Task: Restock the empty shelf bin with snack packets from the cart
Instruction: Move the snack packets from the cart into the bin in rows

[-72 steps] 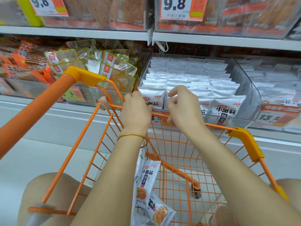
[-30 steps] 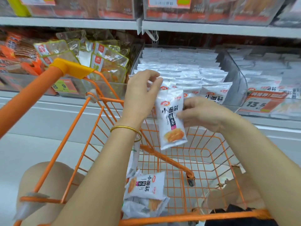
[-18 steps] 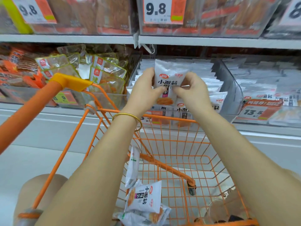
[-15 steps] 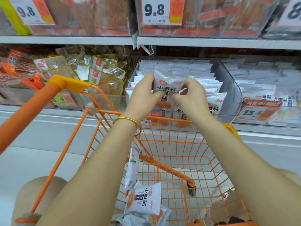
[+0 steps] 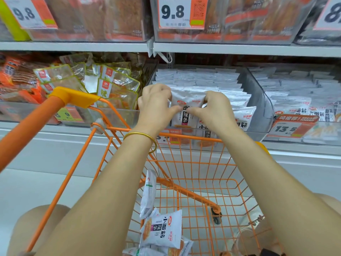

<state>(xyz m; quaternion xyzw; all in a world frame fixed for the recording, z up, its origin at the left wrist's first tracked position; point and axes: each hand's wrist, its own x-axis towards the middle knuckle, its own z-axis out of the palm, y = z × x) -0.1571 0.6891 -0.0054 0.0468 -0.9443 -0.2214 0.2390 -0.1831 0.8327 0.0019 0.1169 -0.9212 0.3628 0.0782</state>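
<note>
A white snack packet [image 5: 185,108] stands upright at the front of the clear shelf bin [image 5: 258,100]. My left hand [image 5: 156,106] pinches its left top corner and my right hand [image 5: 214,108] pinches the right one. The bin holds several rows of the same white packets [image 5: 206,80]. Below my arms, the orange wire cart [image 5: 203,182] holds more of these packets [image 5: 162,230] in its near left corner.
Left of the bin lie clear green-edged packs [image 5: 114,84] and orange packs [image 5: 16,78]. On the right, a second bin of white packets [image 5: 302,89] carries a 13.5 price tag [image 5: 291,126]. The upper shelf [image 5: 166,47] with 9.8 tags overhangs the bins.
Both hands carried the packet lifted from the cart forward and down into the bin's front row. It now stands lower among the other packets.
</note>
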